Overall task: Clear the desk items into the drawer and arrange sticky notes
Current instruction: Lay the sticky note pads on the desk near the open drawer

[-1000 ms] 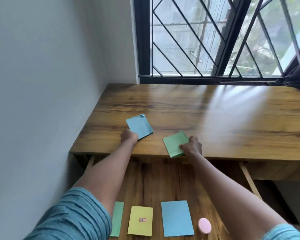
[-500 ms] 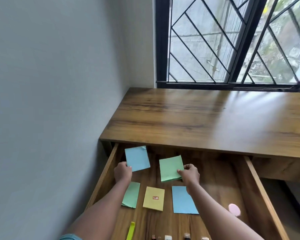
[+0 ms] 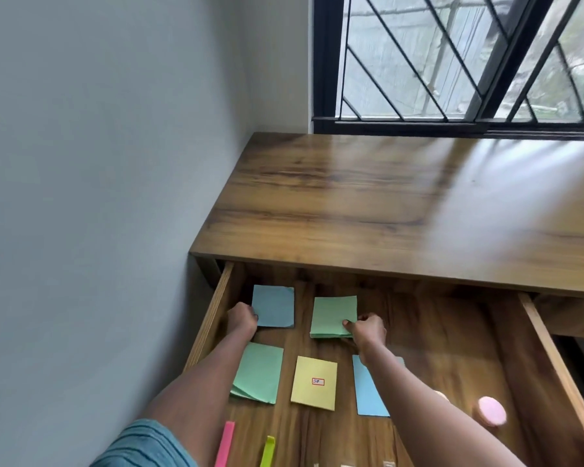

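Sticky-note pads, thin square paper — pale blue pad, light green pad — lie apart at the back of the open wooden drawer. Curled left hand grips the blue's near-left edge; right hand pinches the green's near-right corner. Likely light, limp, loose-leaved: take by an edge, sheets pressed together.

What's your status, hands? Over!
Left hand holds far blue pad in drawer. Right hand pinches far green pad. Nothing blocking.
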